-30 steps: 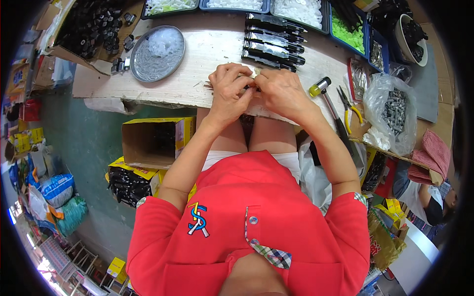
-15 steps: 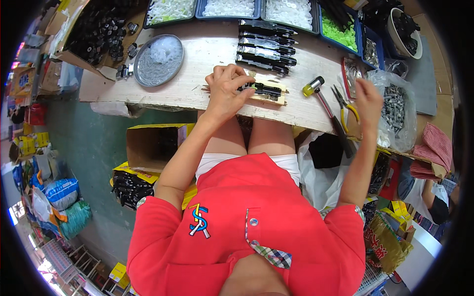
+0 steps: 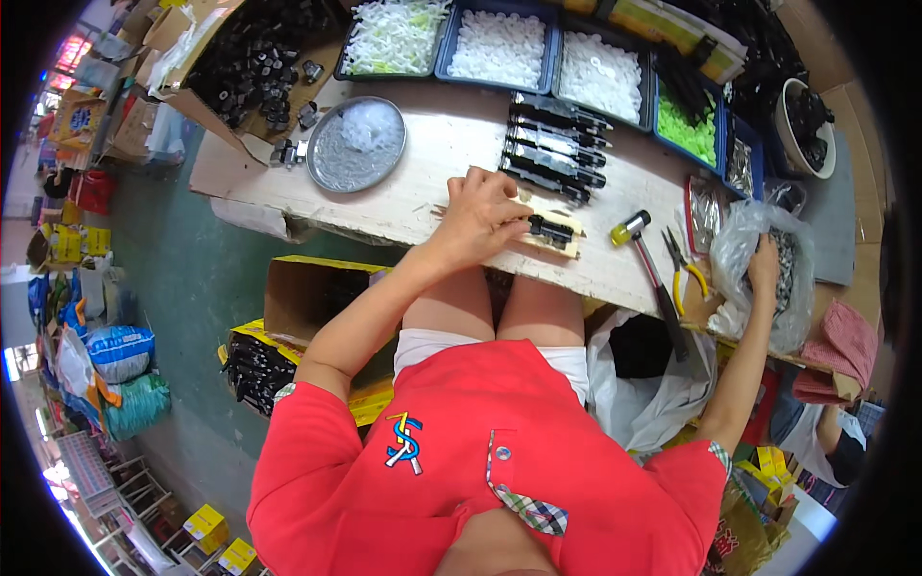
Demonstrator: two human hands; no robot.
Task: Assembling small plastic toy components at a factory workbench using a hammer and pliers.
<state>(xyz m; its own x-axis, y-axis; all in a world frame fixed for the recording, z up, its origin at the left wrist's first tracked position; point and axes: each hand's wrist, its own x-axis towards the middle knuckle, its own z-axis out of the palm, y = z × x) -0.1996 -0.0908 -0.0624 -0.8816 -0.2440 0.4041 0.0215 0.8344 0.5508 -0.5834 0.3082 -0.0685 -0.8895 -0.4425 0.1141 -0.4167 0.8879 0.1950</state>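
Observation:
My left hand [image 3: 480, 217] rests at the left end of a small pale wooden block [image 3: 569, 252], near the bench's front edge. Its fingers and thumb close round one end of a black part [image 3: 549, 230] lying in the block; the fingers cover that end. My right hand [image 3: 764, 267] reaches down into a clear plastic bag [image 3: 738, 242] of small grey metal pieces [image 3: 789, 278]. Its fingertips are hidden among them. Behind the block lies a row of several black, partly shiny assemblies [image 3: 552, 154].
A hammer [image 3: 655, 278] and yellow-handled pliers [image 3: 684, 271] lie between my hands. Trays of white pieces [image 3: 499, 50] and green pieces [image 3: 687, 130] line the back. At left are a round dish of clear grease [image 3: 357, 154] and a cardboard box of black parts [image 3: 252, 82].
My right hand has moved outward and down into the bag of metal pieces. The left hand stays at the wooden block. The whole view has shifted.

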